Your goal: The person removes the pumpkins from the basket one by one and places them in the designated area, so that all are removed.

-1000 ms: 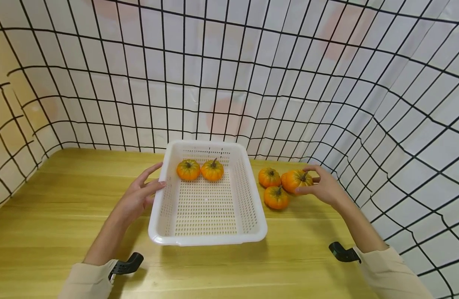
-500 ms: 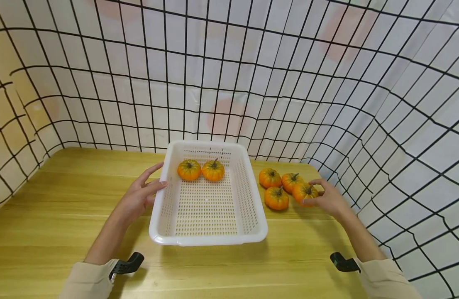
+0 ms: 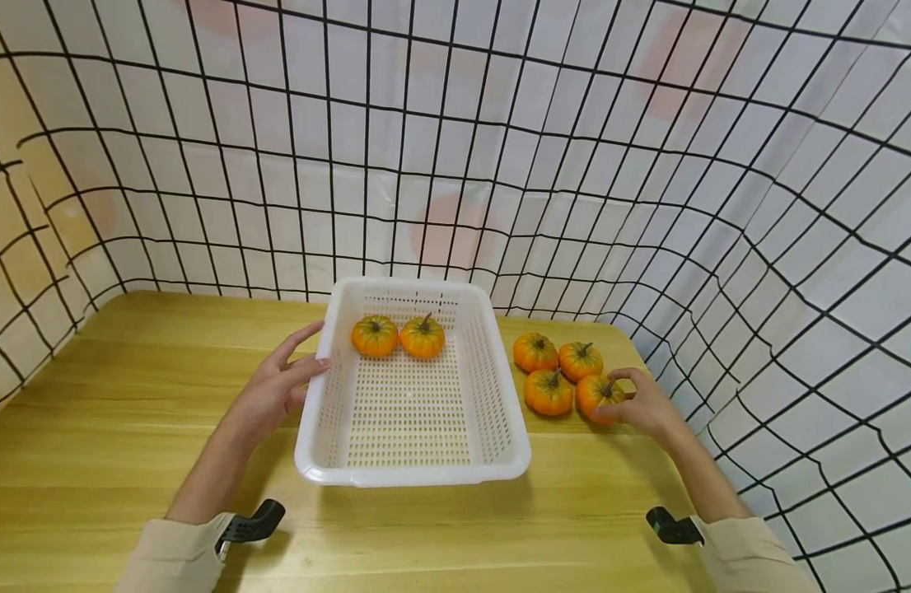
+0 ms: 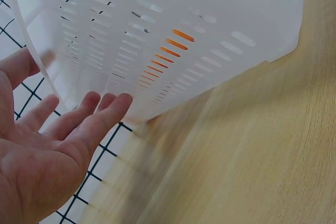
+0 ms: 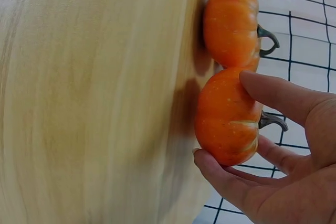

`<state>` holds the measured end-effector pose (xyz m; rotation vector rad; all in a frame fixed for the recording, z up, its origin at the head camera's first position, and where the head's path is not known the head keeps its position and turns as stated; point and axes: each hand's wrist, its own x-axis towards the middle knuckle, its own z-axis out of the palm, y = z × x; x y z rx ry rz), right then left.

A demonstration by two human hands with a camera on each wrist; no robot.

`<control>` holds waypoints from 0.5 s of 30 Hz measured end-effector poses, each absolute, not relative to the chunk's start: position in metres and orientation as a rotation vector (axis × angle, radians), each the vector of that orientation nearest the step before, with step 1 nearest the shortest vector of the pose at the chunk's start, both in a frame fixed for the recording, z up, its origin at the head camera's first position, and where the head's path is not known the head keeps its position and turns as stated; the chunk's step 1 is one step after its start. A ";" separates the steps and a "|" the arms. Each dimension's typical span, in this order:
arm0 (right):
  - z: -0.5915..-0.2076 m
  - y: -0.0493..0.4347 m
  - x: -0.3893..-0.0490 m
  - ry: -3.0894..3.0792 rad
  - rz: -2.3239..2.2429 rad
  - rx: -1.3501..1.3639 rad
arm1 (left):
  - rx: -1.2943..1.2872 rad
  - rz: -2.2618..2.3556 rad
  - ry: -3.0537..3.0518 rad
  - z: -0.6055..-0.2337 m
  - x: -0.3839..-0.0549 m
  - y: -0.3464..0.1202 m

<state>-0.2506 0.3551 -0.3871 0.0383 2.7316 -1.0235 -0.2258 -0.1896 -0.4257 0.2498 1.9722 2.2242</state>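
My left hand point(image 3: 272, 389) holds the white plastic basket point(image 3: 409, 476) by its left side. In the left wrist view, the thumb hooks over the rim and the other fingers lie along the slotted outer wall. Two small orange pumpkins point(image 3: 399, 338) sit side by side at the far end inside. On the right, my right hand point(image 3: 641, 405) grips a small pumpkin point(image 5: 226, 121) between thumb and fingers, its curved stem pointing up. That pumpkin stands at the near right of a tight group with three others point(image 3: 548, 393), right beside its neighbour point(image 5: 231, 27).
A wooden table point(image 3: 144, 395) lies under everything. Black wire mesh point(image 3: 426, 123) walls the back and both sides, with white sheeting behind it. The right-hand mesh stands close to my right forearm.
My right hand has brought its pumpkin nearer to me, from overlapping the back pumpkin to the group's front right corner. The left hand and basket have stayed put.
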 end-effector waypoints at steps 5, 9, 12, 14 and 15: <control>-0.390 0.354 -0.252 2.690 -1.070 0.054 | 0.252 2.229 1.959 -0.426 -0.227 -0.190; -0.393 0.354 -0.252 2.682 -1.096 0.073 | 0.249 2.233 1.953 -0.426 -0.227 -0.190; -0.395 0.355 -0.252 2.676 -1.108 0.089 | 0.249 2.237 1.947 -0.427 -0.228 -0.190; -0.395 0.355 -0.252 2.664 -1.119 0.093 | 0.250 2.240 1.943 -0.427 -0.228 -0.190; -0.395 0.355 -0.252 2.657 -1.123 0.090 | 0.249 2.239 1.945 -0.427 -0.227 -0.190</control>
